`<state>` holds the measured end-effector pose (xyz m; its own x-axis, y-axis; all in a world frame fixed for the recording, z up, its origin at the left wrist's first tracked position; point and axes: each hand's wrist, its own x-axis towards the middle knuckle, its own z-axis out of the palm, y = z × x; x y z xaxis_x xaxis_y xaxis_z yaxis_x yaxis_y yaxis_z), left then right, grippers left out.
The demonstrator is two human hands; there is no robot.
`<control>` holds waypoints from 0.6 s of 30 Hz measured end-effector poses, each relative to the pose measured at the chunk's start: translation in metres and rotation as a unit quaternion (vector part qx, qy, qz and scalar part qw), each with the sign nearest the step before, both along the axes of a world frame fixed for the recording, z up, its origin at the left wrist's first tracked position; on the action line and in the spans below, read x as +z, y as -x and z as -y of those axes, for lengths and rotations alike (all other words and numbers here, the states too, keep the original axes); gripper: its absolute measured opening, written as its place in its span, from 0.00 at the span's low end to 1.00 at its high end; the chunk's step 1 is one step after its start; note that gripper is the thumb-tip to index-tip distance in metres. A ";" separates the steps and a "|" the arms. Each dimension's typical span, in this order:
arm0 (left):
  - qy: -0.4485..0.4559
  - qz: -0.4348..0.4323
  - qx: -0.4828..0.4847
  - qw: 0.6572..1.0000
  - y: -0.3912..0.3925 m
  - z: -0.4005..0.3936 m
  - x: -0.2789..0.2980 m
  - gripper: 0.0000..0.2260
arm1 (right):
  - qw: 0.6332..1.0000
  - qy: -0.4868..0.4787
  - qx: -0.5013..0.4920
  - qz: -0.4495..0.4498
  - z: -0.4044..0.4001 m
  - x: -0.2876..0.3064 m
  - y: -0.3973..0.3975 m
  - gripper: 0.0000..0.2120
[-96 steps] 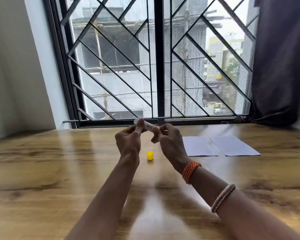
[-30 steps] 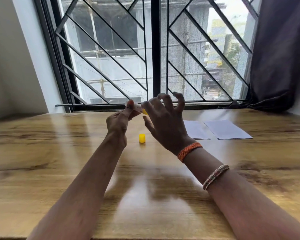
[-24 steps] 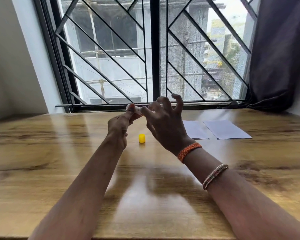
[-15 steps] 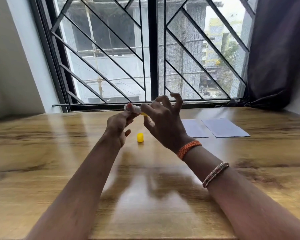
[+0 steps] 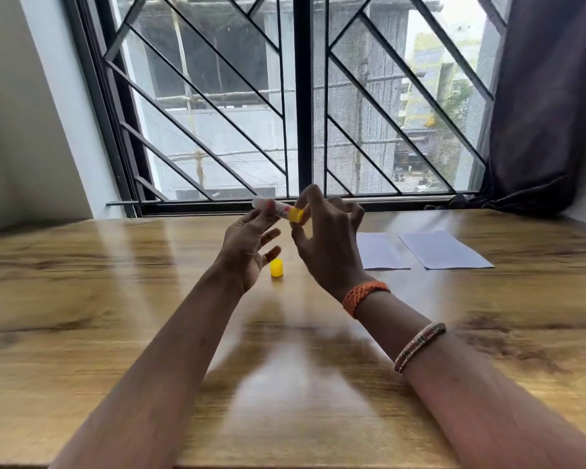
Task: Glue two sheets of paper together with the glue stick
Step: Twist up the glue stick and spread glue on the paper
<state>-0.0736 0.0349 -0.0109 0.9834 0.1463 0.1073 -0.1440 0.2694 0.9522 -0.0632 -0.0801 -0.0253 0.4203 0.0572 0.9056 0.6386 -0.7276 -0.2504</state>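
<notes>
Glue stick being held above table, nearly level, yellow end toward right hand. Left hand pinching white body; right hand gripping yellow end. Yellow cap standing on table below. Two paper sheets lying flat, right.

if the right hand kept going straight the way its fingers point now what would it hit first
The right hand points up and away toward the window. Its fingertips already touch the yellow base of the glue stick, so it meets that first. Beyond looks like the window grille, though depth is unclear.
</notes>
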 end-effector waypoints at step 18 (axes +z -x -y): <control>-0.009 0.067 0.022 0.997 0.003 0.005 0.002 0.05 | 0.998 0.011 -0.031 -0.049 0.003 0.000 -0.005 0.11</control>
<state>-0.0766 0.0303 -0.0088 0.9526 0.1862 0.2405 -0.2819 0.2438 0.9279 -0.0587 -0.0831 -0.0250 0.5109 0.0482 0.8583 0.5654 -0.7709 -0.2933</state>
